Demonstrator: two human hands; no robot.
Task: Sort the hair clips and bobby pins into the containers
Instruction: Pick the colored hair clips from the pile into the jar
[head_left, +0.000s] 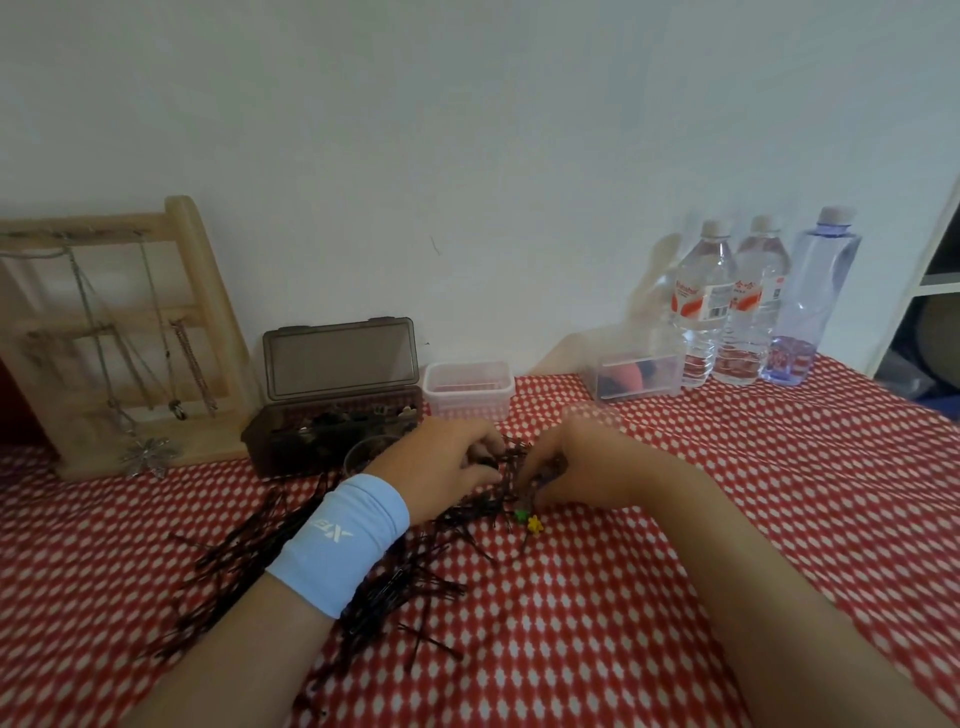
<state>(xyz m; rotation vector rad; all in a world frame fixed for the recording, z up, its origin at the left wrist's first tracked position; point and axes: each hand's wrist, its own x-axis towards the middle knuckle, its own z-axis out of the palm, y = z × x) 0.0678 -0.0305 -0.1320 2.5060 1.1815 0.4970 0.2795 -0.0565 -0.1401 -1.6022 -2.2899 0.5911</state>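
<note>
1. Desk covered with a red cloth (753, 519) printed with white dots; both hands meet just above frame centre.
2. Left hand (441, 462) comes in from 7 o'clock, blue wristband (343, 540) on the wrist. Grip narrow: thumb and curled fingers pinch a few bobby pins (415, 587) at the top of the pile.
3. Right hand (582, 467) comes in from 5 o'clock, fingers curled down into the same pile beside the left fingertips. Fingertips blurred, cannot tell whether this grip holds anything.
4. Bobby pins: a dark loose heap on the cloth, spreading from the hands towards 7 o'clock, partly under the left forearm.
5. Green hair clip (519, 515) and yellow hair clip (535, 525) lie touching each other on the cloth at 6 o'clock from the right fingertips.
6. Dark box (332, 436), lid upright and open, at 10 o'clock from the hands, dark items inside. Small round cup (363, 452) just in front of it, near the left hand.
7. Clear tub (467, 389) at 12 o'clock from the hands, against the wall.
8. Clear box (639, 374) at 2 o'clock, pink and dark items inside, blurred.
9. Three water bottles (704, 306) just right of the clear box.
10. Wooden rack (197, 291) with hanging necklaces at 9 o'clock, leaning on the wall.
</note>
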